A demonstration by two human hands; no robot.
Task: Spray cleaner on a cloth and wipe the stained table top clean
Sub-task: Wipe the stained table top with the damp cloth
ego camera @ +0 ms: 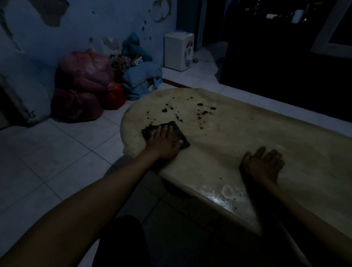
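Beige table top (253, 138): dark stains (199, 110), dark cloth (178, 131), 2 hands resting.

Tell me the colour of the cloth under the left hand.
Dark, near black cloth, head view.

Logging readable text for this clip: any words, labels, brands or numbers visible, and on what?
None can be read.
Water dispenser: a coloured panel on its front, too dark and blurred to read.
Table, cloth, red bags: no lettering visible.

Dim home room: peeling blue wall (108, 11), white tiled floor (35, 155), red plastic bags (81, 80), white water dispenser (178, 51).
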